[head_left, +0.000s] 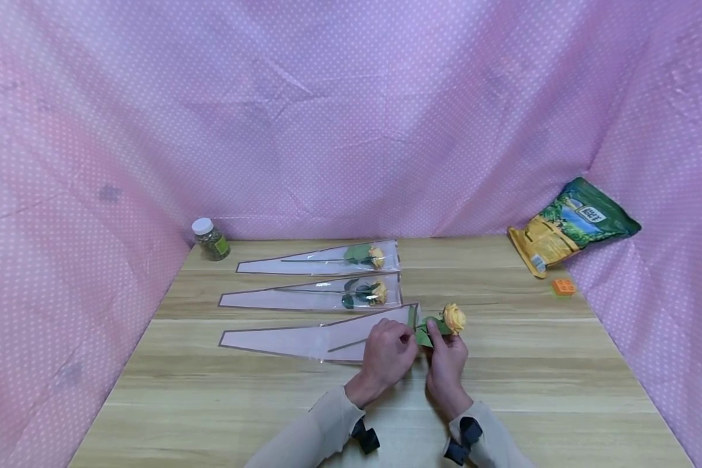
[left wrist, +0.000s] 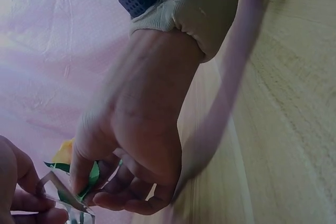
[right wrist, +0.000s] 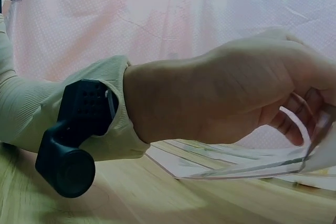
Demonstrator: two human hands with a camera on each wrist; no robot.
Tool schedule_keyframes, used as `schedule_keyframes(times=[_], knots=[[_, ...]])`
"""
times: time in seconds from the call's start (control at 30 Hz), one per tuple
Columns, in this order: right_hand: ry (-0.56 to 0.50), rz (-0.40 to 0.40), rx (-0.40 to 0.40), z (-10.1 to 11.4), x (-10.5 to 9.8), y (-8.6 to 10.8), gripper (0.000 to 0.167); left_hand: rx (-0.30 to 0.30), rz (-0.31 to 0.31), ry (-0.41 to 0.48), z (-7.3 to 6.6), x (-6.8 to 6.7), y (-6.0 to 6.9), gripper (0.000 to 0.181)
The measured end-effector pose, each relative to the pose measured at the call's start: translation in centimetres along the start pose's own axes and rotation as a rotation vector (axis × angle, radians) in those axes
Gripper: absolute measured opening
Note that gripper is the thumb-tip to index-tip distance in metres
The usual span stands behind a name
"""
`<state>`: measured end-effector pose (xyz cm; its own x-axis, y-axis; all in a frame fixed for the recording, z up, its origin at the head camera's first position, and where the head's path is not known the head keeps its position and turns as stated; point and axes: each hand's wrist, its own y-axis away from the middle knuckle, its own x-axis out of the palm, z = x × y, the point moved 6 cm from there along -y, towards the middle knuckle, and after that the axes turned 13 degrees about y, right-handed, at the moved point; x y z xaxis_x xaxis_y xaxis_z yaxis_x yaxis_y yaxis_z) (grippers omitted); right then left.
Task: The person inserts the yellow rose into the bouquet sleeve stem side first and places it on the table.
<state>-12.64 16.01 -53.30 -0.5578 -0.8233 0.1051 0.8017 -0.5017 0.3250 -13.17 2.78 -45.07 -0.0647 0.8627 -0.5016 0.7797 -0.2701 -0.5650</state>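
Observation:
A yellow artificial rose with green leaves lies across the open right end of a clear, dark-edged flower sleeve. Its stem runs leftward inside the sleeve. My left hand pinches the sleeve's edge at that opening; its fingers also show in the left wrist view. Just below the bloom, my right hand grips the rose by its leaves and upper stem, the bloom showing beyond the thumb. In the right wrist view the left hand covers part of the sleeve, and the rose is out of sight.
Behind lie two sleeves, each with a yellow rose: a middle one and a far one. A white-capped jar stands at the back left. At the back right are a green-and-yellow bag and an orange block.

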Motion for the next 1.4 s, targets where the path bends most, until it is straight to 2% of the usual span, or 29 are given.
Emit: schedule_keyframes(times=[0.1,0.2,0.37,0.53,0.67,0.77,0.97,1.13,1.2,1.27,1.33,1.4], knots=[[-0.026,-0.002,-0.011,0.1,0.0,0.0,0.054,-0.019,-0.012,-0.023,0.0,-0.1,0.0,0.005],[-0.045,0.005,-0.011,0.1,0.0,0.1,0.046,-0.03,-0.03,-0.058,-0.1,-0.3,0.0,0.005],[-0.029,0.022,0.015,0.0,0.0,0.4,0.038,-0.019,-0.056,-0.128,-0.6,-0.2,-0.2,0.013],[0.012,0.009,0.056,-0.2,0.0,0.6,0.049,-0.012,-0.062,-0.176,-1.1,0.1,-0.4,0.019],[0.025,0.004,0.079,-0.3,0.1,0.7,0.061,-0.01,-0.056,-0.174,-1.2,0.4,-0.3,0.021],[0.016,0.005,0.09,-0.3,0.2,0.8,0.062,-0.011,-0.046,-0.168,-1.2,0.5,-0.2,0.019],[-0.036,0.054,0.097,-0.5,0.6,0.8,0.038,-0.005,-0.039,-0.163,-1.2,0.8,0.0,0.01],[-0.032,0.124,0.131,-0.7,0.8,0.8,0.039,0.012,-0.03,-0.153,-1.1,1.0,0.1,0.006],[-0.05,0.131,0.133,-0.7,0.8,0.8,0.035,0.039,-0.033,-0.138,-1.1,0.9,0.2,0.005],[-0.078,0.131,0.126,-0.8,0.8,0.7,0.021,0.077,-0.049,-0.113,-1.0,0.7,0.2,0.006],[-0.107,0.134,0.115,-0.8,0.8,0.6,0.009,0.112,-0.06,-0.084,-0.9,0.1,0.1,0.009],[-0.136,0.138,0.105,-0.8,0.9,0.5,0.005,0.136,-0.061,-0.05,-0.5,-0.6,-0.1,0.012]])
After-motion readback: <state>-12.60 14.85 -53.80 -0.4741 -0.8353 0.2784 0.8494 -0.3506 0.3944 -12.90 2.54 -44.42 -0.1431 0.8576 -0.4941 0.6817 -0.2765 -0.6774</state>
